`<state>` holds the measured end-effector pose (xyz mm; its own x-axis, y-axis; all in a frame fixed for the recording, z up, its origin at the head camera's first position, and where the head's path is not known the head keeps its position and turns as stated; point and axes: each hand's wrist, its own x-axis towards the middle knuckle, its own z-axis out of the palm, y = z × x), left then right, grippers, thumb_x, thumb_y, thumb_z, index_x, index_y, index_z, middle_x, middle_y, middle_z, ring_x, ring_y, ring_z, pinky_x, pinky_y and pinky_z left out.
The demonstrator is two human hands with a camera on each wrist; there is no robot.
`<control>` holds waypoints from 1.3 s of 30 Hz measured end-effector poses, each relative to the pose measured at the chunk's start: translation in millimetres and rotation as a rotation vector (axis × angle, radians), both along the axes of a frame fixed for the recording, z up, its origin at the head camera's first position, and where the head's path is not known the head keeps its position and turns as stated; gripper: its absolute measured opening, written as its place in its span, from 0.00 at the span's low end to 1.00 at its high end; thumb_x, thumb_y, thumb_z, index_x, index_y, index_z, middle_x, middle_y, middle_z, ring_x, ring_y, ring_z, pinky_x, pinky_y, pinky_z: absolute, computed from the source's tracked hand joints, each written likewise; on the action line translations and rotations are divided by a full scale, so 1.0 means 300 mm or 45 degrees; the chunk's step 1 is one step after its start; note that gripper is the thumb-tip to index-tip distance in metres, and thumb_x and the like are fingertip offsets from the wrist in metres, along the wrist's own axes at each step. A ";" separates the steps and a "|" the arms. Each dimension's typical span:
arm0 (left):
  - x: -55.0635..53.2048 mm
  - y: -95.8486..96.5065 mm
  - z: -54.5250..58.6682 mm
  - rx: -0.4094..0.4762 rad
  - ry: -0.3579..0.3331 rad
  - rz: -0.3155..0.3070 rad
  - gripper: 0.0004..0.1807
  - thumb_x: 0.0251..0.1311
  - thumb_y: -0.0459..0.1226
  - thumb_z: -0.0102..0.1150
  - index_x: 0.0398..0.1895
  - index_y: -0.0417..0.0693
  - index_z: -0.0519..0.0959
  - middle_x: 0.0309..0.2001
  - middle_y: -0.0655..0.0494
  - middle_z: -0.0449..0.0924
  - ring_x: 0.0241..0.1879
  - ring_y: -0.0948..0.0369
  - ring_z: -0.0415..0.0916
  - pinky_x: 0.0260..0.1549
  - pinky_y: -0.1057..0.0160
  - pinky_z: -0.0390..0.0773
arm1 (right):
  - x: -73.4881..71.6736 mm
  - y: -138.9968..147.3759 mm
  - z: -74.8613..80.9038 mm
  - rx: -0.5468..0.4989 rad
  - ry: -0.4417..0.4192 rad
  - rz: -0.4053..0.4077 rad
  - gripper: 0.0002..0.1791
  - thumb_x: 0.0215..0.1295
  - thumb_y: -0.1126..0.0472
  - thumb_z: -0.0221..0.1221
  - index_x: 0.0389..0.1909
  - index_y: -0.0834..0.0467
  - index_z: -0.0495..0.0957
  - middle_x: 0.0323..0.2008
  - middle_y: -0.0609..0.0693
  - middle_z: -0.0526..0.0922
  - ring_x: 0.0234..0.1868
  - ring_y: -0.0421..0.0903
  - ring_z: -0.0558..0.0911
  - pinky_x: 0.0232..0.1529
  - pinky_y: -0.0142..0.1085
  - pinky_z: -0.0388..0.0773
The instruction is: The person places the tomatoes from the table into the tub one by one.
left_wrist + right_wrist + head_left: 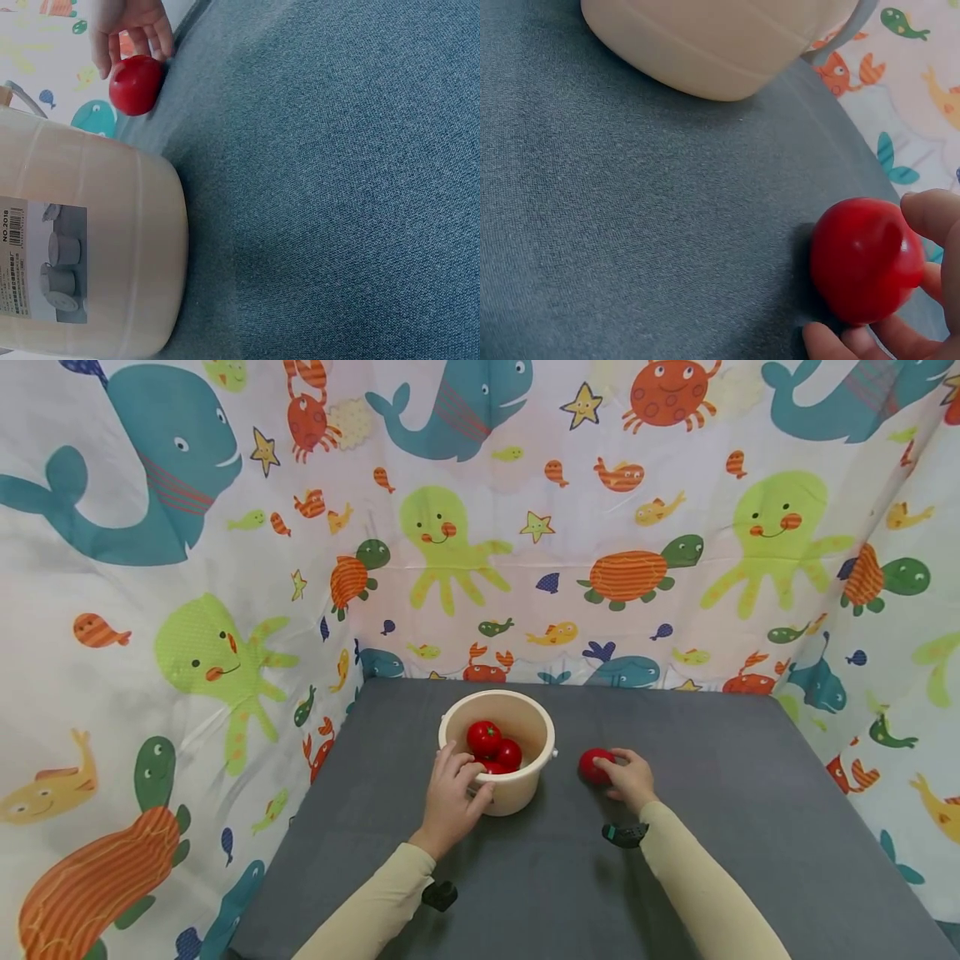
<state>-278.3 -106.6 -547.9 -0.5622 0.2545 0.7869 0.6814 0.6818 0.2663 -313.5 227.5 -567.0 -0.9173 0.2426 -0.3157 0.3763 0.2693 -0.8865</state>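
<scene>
A cream bucket (517,789) stands upright on the dark grey table, with several red tomatoes (484,737) inside; one shows a green stem top. My left hand (448,797) grips the bucket's near-left rim, its fingers over the edge and the thumb outside. The left wrist view shows the bucket's side (112,172) and its printed label (45,259), but not that hand. To the bucket's right, a smooth red tomato (866,259) lies on the table. My right hand (633,781) holds it, thumb on one side and fingers around the other.
The grey tabletop (525,893) extends around the bucket. Behind and at both sides hangs a white cloth (480,585) printed with sea animals. The bucket's grey handle (844,34) hangs at its side. Dark wrist devices (625,835) sit beneath both sleeves.
</scene>
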 end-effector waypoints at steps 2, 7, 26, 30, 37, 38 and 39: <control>0.001 0.001 -0.002 -0.005 -0.009 0.004 0.10 0.59 0.43 0.61 0.37 0.47 0.82 0.41 0.46 0.81 0.57 0.38 0.76 0.66 0.33 0.70 | -0.001 -0.002 -0.005 -0.003 0.004 -0.012 0.37 0.69 0.47 0.61 0.72 0.60 0.64 0.73 0.68 0.63 0.63 0.65 0.77 0.40 0.45 0.89; 0.002 0.002 -0.004 0.001 -0.021 0.007 0.11 0.59 0.43 0.61 0.37 0.46 0.83 0.42 0.46 0.81 0.59 0.37 0.75 0.65 0.31 0.70 | 0.000 -0.018 -0.008 -0.002 0.018 -0.028 0.35 0.69 0.48 0.62 0.70 0.60 0.66 0.72 0.67 0.65 0.66 0.65 0.75 0.41 0.45 0.89; 0.009 0.000 -0.003 0.008 -0.006 0.003 0.10 0.58 0.43 0.61 0.36 0.47 0.82 0.41 0.43 0.82 0.59 0.37 0.75 0.64 0.29 0.70 | 0.022 -0.079 -0.021 0.020 0.060 -0.100 0.27 0.66 0.54 0.63 0.64 0.59 0.72 0.64 0.67 0.73 0.58 0.64 0.79 0.34 0.39 0.88; 0.008 0.001 -0.003 0.005 0.017 0.008 0.09 0.58 0.43 0.61 0.35 0.47 0.82 0.41 0.46 0.81 0.58 0.38 0.75 0.64 0.31 0.70 | 0.018 -0.081 -0.024 0.008 0.045 -0.133 0.27 0.65 0.54 0.62 0.63 0.59 0.73 0.64 0.66 0.73 0.59 0.64 0.78 0.34 0.40 0.88; 0.013 0.000 0.001 -0.013 -0.014 0.014 0.10 0.59 0.44 0.61 0.36 0.47 0.83 0.41 0.47 0.81 0.59 0.38 0.76 0.67 0.33 0.69 | 0.011 -0.079 -0.026 -0.046 0.040 -0.153 0.26 0.64 0.56 0.62 0.62 0.59 0.73 0.64 0.66 0.74 0.59 0.62 0.78 0.36 0.42 0.89; 0.013 -0.001 0.001 -0.015 -0.016 0.015 0.10 0.59 0.44 0.61 0.36 0.47 0.83 0.41 0.47 0.81 0.59 0.38 0.76 0.66 0.32 0.69 | 0.011 -0.078 -0.024 -0.063 0.044 -0.157 0.25 0.64 0.57 0.62 0.61 0.60 0.74 0.63 0.67 0.75 0.57 0.61 0.80 0.36 0.41 0.89; 0.012 -0.001 0.002 -0.013 -0.018 0.012 0.10 0.59 0.44 0.61 0.36 0.47 0.83 0.41 0.47 0.81 0.59 0.38 0.76 0.66 0.32 0.70 | 0.011 -0.076 -0.021 -0.076 0.050 -0.159 0.24 0.64 0.58 0.62 0.60 0.60 0.74 0.63 0.67 0.76 0.55 0.60 0.81 0.36 0.41 0.89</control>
